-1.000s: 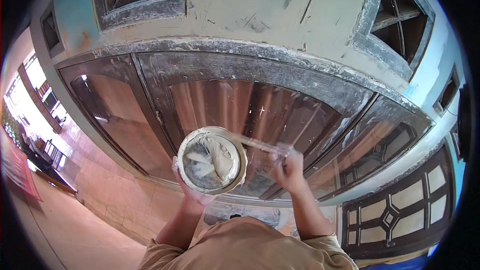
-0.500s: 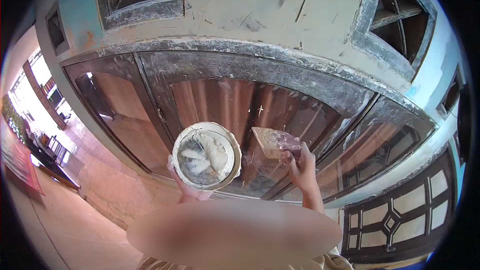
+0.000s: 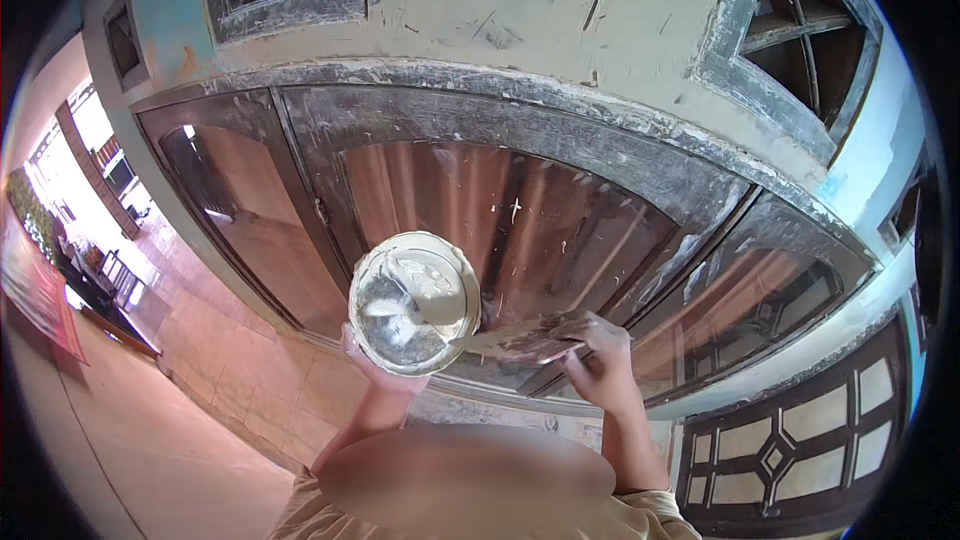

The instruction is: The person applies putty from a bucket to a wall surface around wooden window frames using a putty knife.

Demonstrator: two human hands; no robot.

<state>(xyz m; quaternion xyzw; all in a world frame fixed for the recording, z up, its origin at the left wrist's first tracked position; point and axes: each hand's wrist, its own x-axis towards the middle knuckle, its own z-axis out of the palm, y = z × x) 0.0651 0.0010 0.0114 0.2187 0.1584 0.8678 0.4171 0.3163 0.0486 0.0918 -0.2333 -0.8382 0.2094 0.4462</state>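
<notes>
My left hand (image 3: pixel 382 372) is wrapped round the lower side of a round, pale tub (image 3: pixel 440 242), and most of its fingers are hidden beneath. White putty (image 3: pixel 436 285) lies in a smooth mass on the tub's right side, with thinner smears over the greyish bottom. Between the fingers and thumb of my right hand (image 3: pixel 602 365) is a flat, putty-smeared scraper (image 3: pixel 528 339), held almost level. Its tip reaches the tub's lower right rim; whether it touches the putty I cannot tell.
Ahead stands a dark wooden frame (image 3: pixel 560 120) with glass panes (image 3: pixel 440 190), its wood scuffed with white. Above it the plastered wall (image 3: pixel 500 0) has dark scratches and latticed vents (image 3: pixel 800 35). A panelled door (image 3: pixel 800 440) is at lower right, tiled floor (image 3: pixel 235 370) at left.
The scraper has swung down and left, from upright beside the tub to its rim. My right hand has turned and lowered slightly. The putty in the tub now sits higher and to the right.
</notes>
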